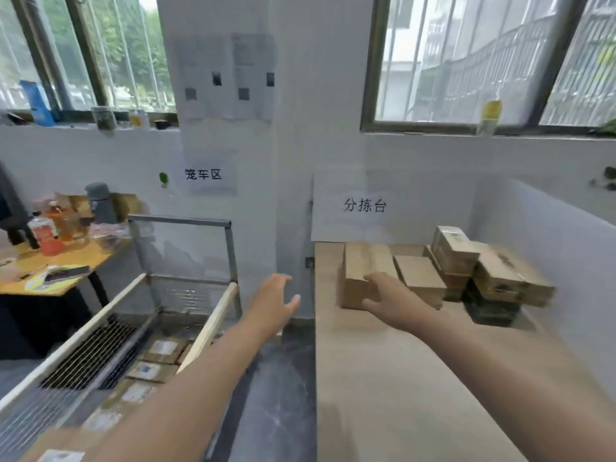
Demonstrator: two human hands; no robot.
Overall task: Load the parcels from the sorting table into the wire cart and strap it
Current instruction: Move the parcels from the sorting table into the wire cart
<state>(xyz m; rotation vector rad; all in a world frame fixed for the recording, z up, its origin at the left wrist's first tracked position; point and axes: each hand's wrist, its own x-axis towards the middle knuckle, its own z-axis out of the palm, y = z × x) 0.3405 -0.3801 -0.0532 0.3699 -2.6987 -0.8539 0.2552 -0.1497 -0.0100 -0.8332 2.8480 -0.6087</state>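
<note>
Several brown cardboard parcels are stacked at the far end of the sorting table (383, 378). My right hand (388, 295) reaches onto the nearest tall parcel (358, 265) at the table's left side; its fingers lie over the box's front and top, and motion blur hides how firmly they hold it. My left hand (275, 296) hovers open in the gap between the table and the wire cart (213, 315), holding nothing. Several labelled parcels (156, 365) lie flat on the cart's floor at the lower left.
A smaller box (418, 278) and a leaning stack (455, 251) stand right of the tall parcel, with more boxes (510, 281) on a dark block. A white partition borders the table's right side. An orange desk (66, 261) with bottles stands behind the cart.
</note>
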